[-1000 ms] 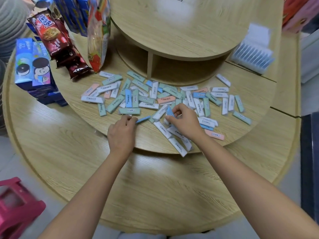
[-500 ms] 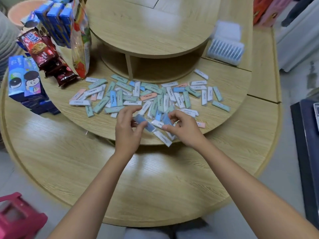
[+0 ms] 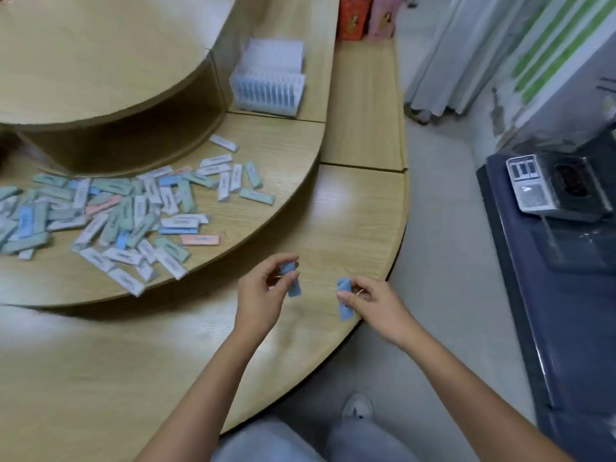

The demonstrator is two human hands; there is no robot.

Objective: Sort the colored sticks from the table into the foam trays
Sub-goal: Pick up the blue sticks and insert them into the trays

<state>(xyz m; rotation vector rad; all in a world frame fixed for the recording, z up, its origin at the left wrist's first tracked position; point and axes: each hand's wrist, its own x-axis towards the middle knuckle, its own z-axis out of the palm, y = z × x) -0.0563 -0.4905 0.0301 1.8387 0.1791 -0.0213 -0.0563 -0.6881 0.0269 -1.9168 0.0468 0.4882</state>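
Observation:
My left hand (image 3: 258, 295) pinches a blue stick (image 3: 292, 283) above the lowest wooden tier. A little to the right, my right hand (image 3: 373, 303) holds another blue stick (image 3: 345, 300) near the table's edge. Several white, green, blue and pink sticks (image 3: 133, 208) lie in a loose pile on the middle tier, to the left of both hands. A white foam tray (image 3: 268, 93) with blue sticks standing in its slots sits at the back of the middle tier. A second white tray (image 3: 275, 56) lies right behind it.
The round wooden table (image 3: 333, 208) steps up in three tiers, with the top tier overhanging at the upper left. Red and pink boxes (image 3: 366, 16) stand at the far edge. A dark cabinet with a small grey device (image 3: 530, 188) stands to the right, across a strip of floor.
Both hands have lifted off the pile, each with a blue stick, and moved right to the lower tier. My view has swung right; the snack boxes have left the frame.

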